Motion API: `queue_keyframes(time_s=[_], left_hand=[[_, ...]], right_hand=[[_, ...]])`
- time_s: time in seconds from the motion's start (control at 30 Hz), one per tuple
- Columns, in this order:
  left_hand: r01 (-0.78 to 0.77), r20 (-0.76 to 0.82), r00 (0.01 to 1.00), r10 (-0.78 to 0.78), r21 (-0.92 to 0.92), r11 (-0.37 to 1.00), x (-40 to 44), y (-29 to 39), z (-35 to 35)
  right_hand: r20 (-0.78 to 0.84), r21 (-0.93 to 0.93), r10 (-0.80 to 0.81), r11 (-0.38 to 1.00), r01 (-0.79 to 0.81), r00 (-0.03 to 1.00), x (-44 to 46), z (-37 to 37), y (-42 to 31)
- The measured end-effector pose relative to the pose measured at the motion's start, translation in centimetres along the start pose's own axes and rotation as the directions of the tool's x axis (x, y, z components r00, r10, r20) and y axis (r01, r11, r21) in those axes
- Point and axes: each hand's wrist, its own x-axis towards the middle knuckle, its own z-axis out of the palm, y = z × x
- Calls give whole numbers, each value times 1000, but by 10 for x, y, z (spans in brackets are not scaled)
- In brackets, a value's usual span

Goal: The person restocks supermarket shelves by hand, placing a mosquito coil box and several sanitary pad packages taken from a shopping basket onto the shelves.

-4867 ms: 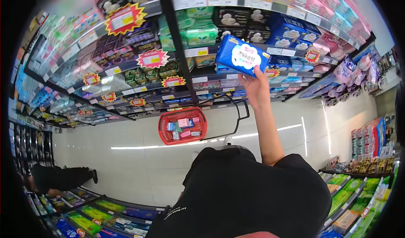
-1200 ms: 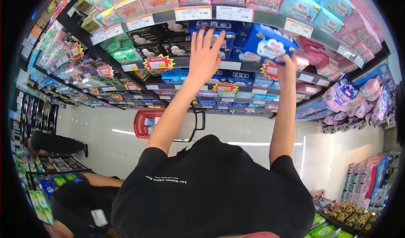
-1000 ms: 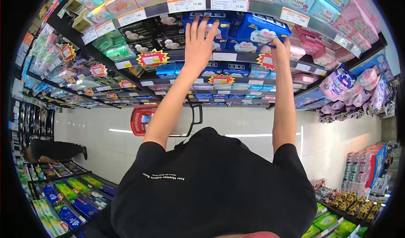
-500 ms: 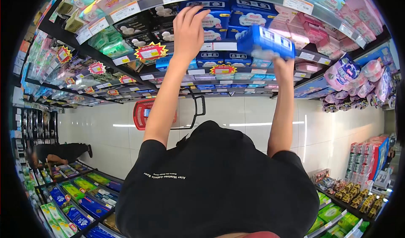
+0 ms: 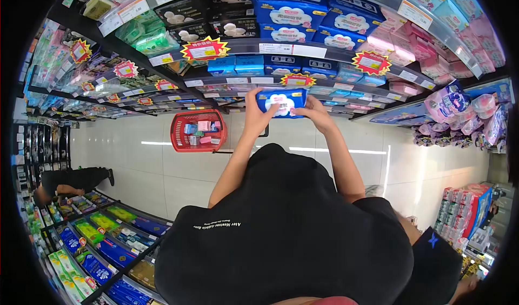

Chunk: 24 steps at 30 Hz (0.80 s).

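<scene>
Between my two hands is a blue soft pack (image 5: 297, 95) with a white cloud-shaped label. My left hand (image 5: 258, 114) grips its left end, thumb across the label. At its right end, my right hand (image 5: 318, 115) holds the lower corner. The pack is in front of the lower shelves, above the floor. Matching blue packs (image 5: 291, 17) are stacked on the shelf beyond, with black packs (image 5: 184, 15) to their left and pink packs (image 5: 378, 39) to their right.
A red shopping basket (image 5: 176, 134) with several small packs stands on the floor at the left. Another person (image 5: 70, 183) is at the far-left shelves. Someone in dark clothing (image 5: 435, 264) is close behind at the right. Purple bagged goods (image 5: 446, 102) hang at the right.
The blue pack has come down and left, away from the upper shelf. My left hand has left the shelf and now grips it too. A person has appeared at the lower right.
</scene>
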Motion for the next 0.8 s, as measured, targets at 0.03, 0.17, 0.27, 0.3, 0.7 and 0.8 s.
queue_keyframes(time_s=[0.03,0.17,0.27,0.3,0.7,0.8], left_hand=[[16,26,1000,-17,47,999,-4,-2,-9],[411,132,911,-390,-364,836,-5,-1,-43],[542,288,840,-460,-482,688,1,-2,-56],[549,289,836,-467,-470,691,1,-3,-58],[629,390,777,-494,-503,593,22,-14,-65],[578,456,806,-379,-461,674,23,-18,-77]], right_hand=[[24,-3,28,1000,-28,999,0,4,4],[77,52,108,992,-112,991,-14,24,-2],[89,150,82,984,-95,993,-17,34,-4],[73,163,87,982,-98,994,-18,36,-6],[-160,162,74,986,-48,984,-12,54,-7],[-151,133,56,991,-35,987,-15,57,-4]])
